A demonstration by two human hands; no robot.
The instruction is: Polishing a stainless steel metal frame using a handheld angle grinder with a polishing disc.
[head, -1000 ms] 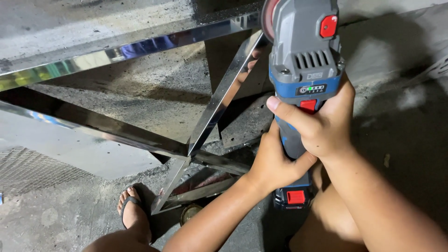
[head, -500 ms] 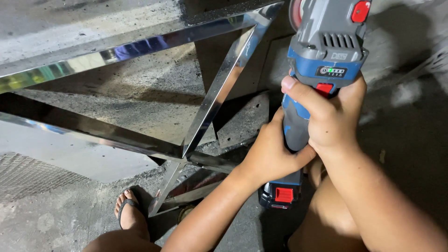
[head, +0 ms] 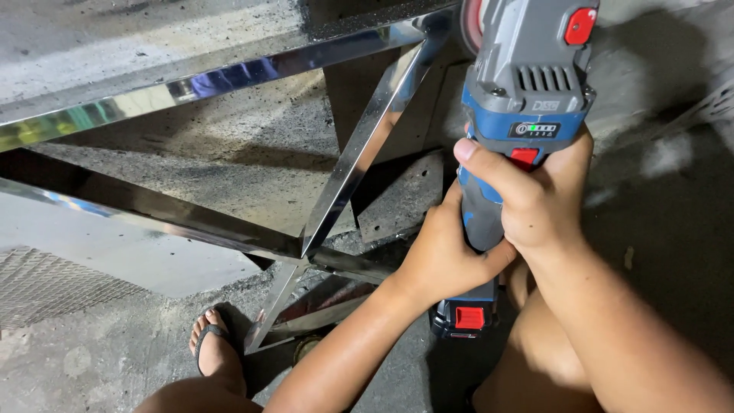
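- At upper right of the head view, a cordless angle grinder (head: 527,107) with grey-and-blue body is gripped by both hands.
- Right hand (head: 535,203): clenched around the grinder's neck just below the row of indicator lights, thumb laid across the blue housing.
- Left hand (head: 443,256): wrapped around the lower handle, touching the right hand, directly above the battery pack (head: 462,313) with its red latch.
- Grinder disc (head: 470,19): at the top edge, partly cut off; it sits at the joint where the diagonal bar (head: 367,149) meets the upper rail (head: 229,76). Contact cannot be confirmed.
- Both belong to a polished steel frame that lies on the concrete floor (head: 252,164); a lower rail (head: 153,206) crosses the diagonal bar.
- Left foot (head: 218,348) in a dark sandal rests on the floor, near the bar's lower end.
- Perforated metal sheet (head: 53,283) lies at lower left.
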